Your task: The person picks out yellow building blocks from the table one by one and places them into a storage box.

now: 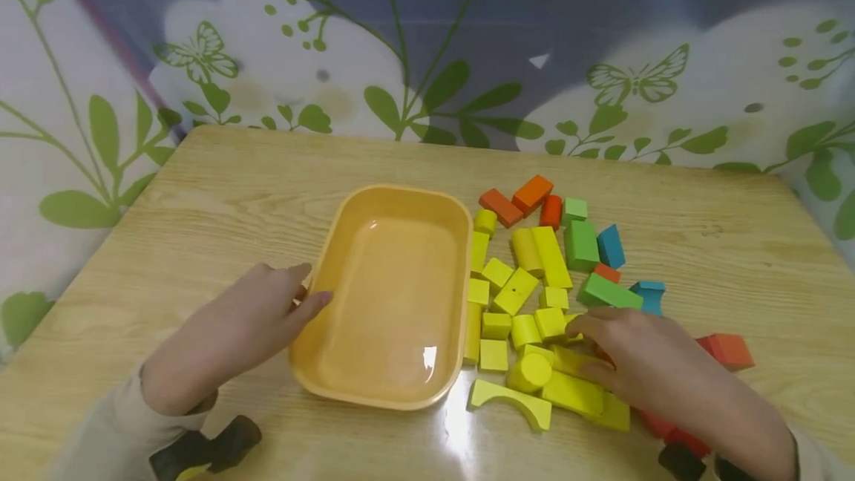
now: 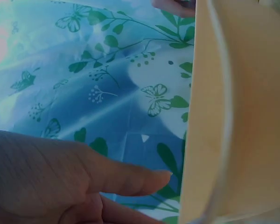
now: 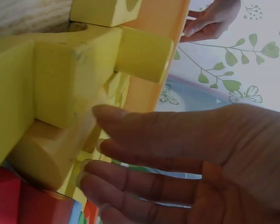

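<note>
A yellow-orange plastic tray (image 1: pixel 394 396) stands on the table with its inside bare. At its left rim is my left hand (image 1: pixel 257 318), fingers loose, thumb overlapping the rim in the head view; in the left wrist view the thumb (image 2: pixel 135 179) is straight. My right hand (image 1: pixel 641 355) reaches over the right side of a group of yellow blocks (image 1: pixel 516 292). Its fingers are loosely bent beside a yellow block (image 3: pixel 56 84) in the right wrist view, and no block shows between them. In the head view the hand hides some blocks beneath it.
A yellow arch block (image 1: pixel 510 399) lies nearest the front. Behind the yellow group are orange blocks (image 1: pixel 532 194), green blocks (image 1: pixel 581 246) and blue blocks (image 1: pixel 611 246). Red blocks (image 1: pixel 729 351) lie at the right, partly behind my right arm. A leaf-and-butterfly patterned sheet (image 1: pixel 441 43) hangs beyond the table (image 1: pixel 234 191).
</note>
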`<control>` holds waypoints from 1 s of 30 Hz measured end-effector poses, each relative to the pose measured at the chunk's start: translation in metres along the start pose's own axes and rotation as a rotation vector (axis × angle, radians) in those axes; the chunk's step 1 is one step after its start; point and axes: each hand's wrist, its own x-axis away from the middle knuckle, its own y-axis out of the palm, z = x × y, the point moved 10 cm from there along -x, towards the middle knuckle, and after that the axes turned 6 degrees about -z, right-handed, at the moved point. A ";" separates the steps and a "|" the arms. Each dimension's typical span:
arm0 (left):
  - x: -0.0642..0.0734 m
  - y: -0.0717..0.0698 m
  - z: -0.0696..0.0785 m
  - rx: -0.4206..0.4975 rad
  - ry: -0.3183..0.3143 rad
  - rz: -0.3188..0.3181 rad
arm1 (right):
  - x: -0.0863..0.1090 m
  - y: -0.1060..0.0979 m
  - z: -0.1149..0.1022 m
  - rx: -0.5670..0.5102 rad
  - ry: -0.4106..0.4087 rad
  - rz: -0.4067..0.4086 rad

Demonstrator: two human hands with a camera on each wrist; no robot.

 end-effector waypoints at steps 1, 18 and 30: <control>0.002 0.002 -0.001 0.021 0.007 -0.012 | -0.001 0.003 0.002 0.003 0.007 -0.018; 0.018 0.025 -0.022 0.183 0.038 -0.047 | -0.011 0.033 0.002 0.001 0.050 -0.169; 0.021 0.031 -0.032 0.278 0.005 -0.067 | -0.006 0.019 -0.001 0.049 0.035 -0.102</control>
